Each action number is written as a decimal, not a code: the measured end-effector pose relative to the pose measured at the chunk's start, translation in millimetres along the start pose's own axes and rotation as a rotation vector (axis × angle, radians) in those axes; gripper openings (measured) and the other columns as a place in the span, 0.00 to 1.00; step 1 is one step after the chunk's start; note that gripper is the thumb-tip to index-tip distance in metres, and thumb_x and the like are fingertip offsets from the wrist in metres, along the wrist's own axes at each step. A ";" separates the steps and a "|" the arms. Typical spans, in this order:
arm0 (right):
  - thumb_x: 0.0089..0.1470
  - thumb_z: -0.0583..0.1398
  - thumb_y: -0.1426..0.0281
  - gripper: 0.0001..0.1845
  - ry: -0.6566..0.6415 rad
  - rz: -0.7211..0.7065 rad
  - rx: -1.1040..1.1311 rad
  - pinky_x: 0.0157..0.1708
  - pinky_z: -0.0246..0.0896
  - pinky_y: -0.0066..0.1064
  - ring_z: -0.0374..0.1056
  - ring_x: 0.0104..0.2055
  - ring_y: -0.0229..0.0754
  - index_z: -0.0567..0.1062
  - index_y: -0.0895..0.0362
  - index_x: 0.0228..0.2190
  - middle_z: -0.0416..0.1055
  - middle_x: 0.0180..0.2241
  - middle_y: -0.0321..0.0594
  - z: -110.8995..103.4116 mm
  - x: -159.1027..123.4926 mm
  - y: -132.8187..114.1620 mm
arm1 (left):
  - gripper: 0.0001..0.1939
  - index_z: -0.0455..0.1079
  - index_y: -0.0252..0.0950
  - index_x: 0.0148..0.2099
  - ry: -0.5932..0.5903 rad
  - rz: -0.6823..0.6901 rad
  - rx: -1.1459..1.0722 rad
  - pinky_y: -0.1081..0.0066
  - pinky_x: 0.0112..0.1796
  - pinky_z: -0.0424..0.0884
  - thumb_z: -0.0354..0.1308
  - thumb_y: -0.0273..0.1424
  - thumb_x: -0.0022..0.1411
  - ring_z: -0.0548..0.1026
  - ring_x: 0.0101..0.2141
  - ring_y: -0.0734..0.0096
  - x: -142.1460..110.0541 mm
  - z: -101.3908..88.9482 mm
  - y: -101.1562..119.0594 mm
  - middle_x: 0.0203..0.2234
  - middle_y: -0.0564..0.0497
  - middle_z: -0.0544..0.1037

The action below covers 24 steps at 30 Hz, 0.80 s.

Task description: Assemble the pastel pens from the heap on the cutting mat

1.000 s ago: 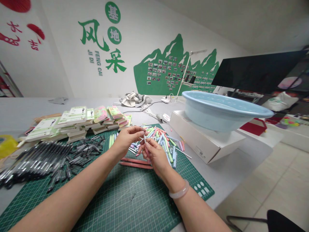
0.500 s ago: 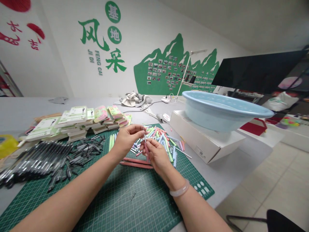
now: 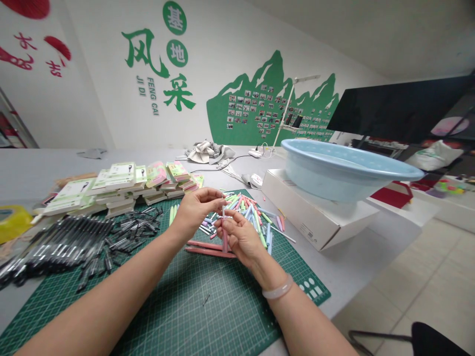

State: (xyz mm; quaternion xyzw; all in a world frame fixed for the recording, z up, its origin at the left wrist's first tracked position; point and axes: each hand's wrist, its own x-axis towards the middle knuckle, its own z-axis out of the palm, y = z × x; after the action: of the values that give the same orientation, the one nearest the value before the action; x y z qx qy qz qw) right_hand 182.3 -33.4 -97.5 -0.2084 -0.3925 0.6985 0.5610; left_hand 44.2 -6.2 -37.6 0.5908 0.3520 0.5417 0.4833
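while hands (image 3: 198,210) (image 3: 241,237) pinch it, slim pink pen tube (image 3: 224,241), upright

pink pen barrel (image 3: 224,241) partly behind fingers (image 3: 230,229)

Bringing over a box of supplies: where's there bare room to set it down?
Green cutting mat, below the pink pen barrels: nearly bare. Grey table between mat and white box: bare. Crowded: black pens left, pastel pens centre.
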 end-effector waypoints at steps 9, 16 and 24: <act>0.46 0.65 0.68 0.15 0.025 0.026 -0.049 0.32 0.68 0.30 0.72 0.29 0.38 0.70 0.58 0.37 0.75 0.32 0.40 1.8 -0.4 -0.7 | 0.13 0.72 0.33 0.33 -0.015 0.030 0.086 0.70 0.32 0.69 0.66 0.35 0.45 0.73 0.29 0.69 -0.8 -1.8 6.1 0.27 0.50 0.77; 0.49 0.63 0.63 0.16 0.001 0.057 -0.020 0.28 0.69 0.30 0.73 0.29 0.39 0.68 0.58 0.37 0.75 0.33 0.43 3.2 -0.7 2.1 | 0.14 0.72 0.32 0.32 0.037 -0.070 0.011 0.69 0.32 0.70 0.67 0.35 0.44 0.73 0.27 0.72 5.5 -5.6 -7.9 0.25 0.51 0.75; 0.52 0.61 0.62 0.13 -0.030 0.084 0.047 0.27 0.67 0.27 0.71 0.28 0.36 0.67 0.57 0.35 0.74 0.33 0.42 2.4 -1.1 2.3 | 0.14 0.71 0.33 0.33 -0.002 -0.132 -0.099 0.70 0.35 0.69 0.66 0.36 0.45 0.72 0.28 0.74 5.8 -5.4 -15.5 0.26 0.52 0.75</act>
State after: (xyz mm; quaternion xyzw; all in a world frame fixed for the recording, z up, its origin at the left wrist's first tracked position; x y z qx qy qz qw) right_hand 179.5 -35.3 -98.0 -0.2012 -0.3752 0.7335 0.5298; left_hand 41.5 4.7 -50.9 0.5423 0.3626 0.5247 0.5469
